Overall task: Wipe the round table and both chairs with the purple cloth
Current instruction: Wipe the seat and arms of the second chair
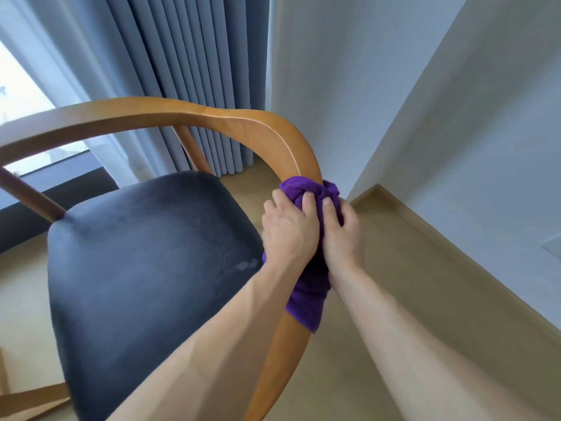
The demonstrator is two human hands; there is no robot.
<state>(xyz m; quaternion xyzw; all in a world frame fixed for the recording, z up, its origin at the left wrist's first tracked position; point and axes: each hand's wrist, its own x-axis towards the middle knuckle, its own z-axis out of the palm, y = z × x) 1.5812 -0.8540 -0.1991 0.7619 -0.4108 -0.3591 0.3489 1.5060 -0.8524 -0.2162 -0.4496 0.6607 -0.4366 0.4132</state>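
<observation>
A wooden chair (188, 112) with a curved rail and a dark padded seat (145, 256) fills the left and middle of the head view. The purple cloth (306, 296) is wrapped around the rail on the chair's right side, with a tail hanging down past the wood. My left hand (288, 229) grips the cloth from the seat side. My right hand (341, 235) grips it from the outer side, thumb on top. Both hands close around the rail through the cloth. The round table and the other chair are out of view.
Grey-blue curtains (182, 71) hang behind the chair, beside a window (21, 95) at the left. A white wall (425, 101) with a wooden skirting board (440, 238) stands close on the right. Light wooden floor (379, 344) lies below.
</observation>
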